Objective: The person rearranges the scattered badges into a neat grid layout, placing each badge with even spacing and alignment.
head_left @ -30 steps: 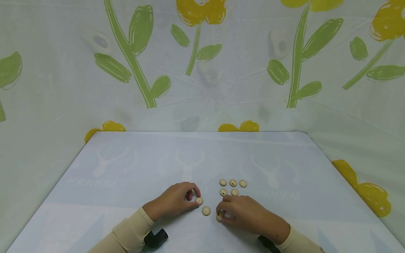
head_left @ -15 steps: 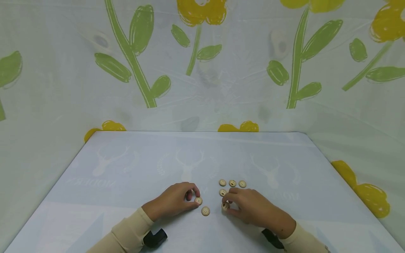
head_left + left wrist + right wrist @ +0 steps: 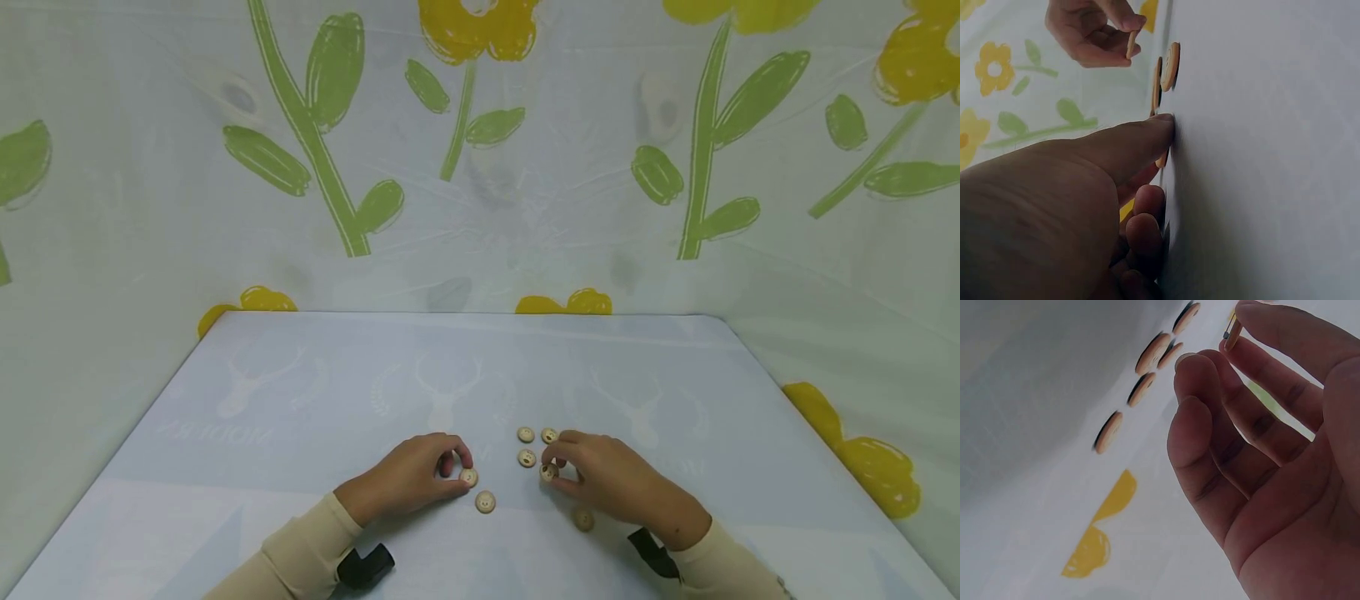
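Note:
On the light patterned table, my left hand (image 3: 408,473) pinches a round wooden button (image 3: 468,477) between thumb and index finger, low at the tabletop. In the left wrist view the thumb covers most of that button (image 3: 1161,160). Another button (image 3: 485,502) lies flat just in front and to the right. My right hand (image 3: 615,479) holds a button (image 3: 549,472) by its edge between thumb and index fingertips. That held button (image 3: 1232,334) is raised off the table, seen edge-on in the right wrist view.
Buttons lie in rows near my right hand, such as a back-row button (image 3: 526,434) and one in front of it (image 3: 527,458). My right hand hides others. A shaded button (image 3: 583,520) lies below my right wrist. A floral cloth (image 3: 480,233) hangs behind the table.
My right hand has moved away from me and slightly right with its button, now covering part of the button rows. A button below its wrist has come into view. My left hand stays put.

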Action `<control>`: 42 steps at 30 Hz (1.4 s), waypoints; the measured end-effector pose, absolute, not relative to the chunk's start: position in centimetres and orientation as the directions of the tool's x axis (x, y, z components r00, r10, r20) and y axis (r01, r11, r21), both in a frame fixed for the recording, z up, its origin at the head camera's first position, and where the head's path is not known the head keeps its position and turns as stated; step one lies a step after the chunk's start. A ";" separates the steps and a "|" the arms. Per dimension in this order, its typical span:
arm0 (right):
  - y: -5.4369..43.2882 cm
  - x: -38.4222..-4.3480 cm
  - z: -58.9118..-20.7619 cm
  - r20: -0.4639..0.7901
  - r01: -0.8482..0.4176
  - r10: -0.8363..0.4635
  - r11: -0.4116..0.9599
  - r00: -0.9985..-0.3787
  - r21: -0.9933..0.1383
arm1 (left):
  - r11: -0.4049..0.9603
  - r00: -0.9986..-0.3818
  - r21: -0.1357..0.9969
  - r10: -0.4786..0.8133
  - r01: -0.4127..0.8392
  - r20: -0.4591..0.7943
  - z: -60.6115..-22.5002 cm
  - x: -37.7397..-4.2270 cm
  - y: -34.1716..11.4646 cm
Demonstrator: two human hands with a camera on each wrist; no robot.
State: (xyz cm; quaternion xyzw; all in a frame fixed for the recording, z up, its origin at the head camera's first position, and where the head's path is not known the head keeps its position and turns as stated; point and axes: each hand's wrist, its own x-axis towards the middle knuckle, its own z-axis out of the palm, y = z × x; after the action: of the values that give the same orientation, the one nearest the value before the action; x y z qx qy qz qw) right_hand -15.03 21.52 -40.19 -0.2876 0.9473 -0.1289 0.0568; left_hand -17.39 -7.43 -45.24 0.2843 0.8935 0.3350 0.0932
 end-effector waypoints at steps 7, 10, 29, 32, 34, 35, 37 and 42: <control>22.2 -15.6 -40.4 -0.019 -0.510 -0.536 0.812 -0.844 -0.283 | 0.613 -0.819 0.647 0.573 0.453 0.031 -45.4 -17.5 -7.5; 22.5 -15.7 -40.4 -0.011 -0.507 -0.532 0.812 -0.847 -0.290 | 0.610 -0.818 0.649 0.575 0.455 0.033 -45.4 -17.5 -7.5; 23.8 -16.8 -41.1 -0.004 -0.479 -0.498 0.837 -0.867 -0.264 | 0.618 -0.822 0.654 0.569 0.437 0.012 -45.5 -17.4 -7.5; 24.0 -16.8 -41.1 -0.011 -0.475 -0.495 0.839 -0.869 -0.266 | 0.618 -0.822 0.651 0.569 0.441 0.016 -45.4 -17.4 -7.5; 24.0 -16.9 -41.2 -0.017 -0.469 -0.491 0.842 -0.871 -0.265 | 0.619 -0.822 0.648 0.569 0.444 0.020 -45.4 -17.4 -7.5; 24.1 -16.9 -41.2 -0.020 -0.468 -0.490 0.844 -0.872 -0.264 | 0.620 -0.822 0.646 0.569 0.445 0.021 -45.3 -17.4 -7.5; 24.1 -17.0 -41.2 -0.022 -0.466 -0.488 0.845 -0.872 -0.262 | 0.626 -0.825 0.642 0.565 0.444 0.019 -45.3 -17.4 -7.5; 24.4 -17.1 -41.4 -0.022 -0.468 -0.490 0.844 -0.872 -0.260 | 0.624 -0.825 0.643 0.565 0.444 0.021 -45.3 -17.4 -7.4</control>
State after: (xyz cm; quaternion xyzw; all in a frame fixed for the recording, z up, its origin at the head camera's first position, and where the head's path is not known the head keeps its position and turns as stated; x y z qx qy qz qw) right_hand -17.07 24.39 -41.38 -0.2497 0.9593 -0.1242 0.0436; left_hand -17.41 -7.43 -45.33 0.2814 0.8964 0.3301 0.0917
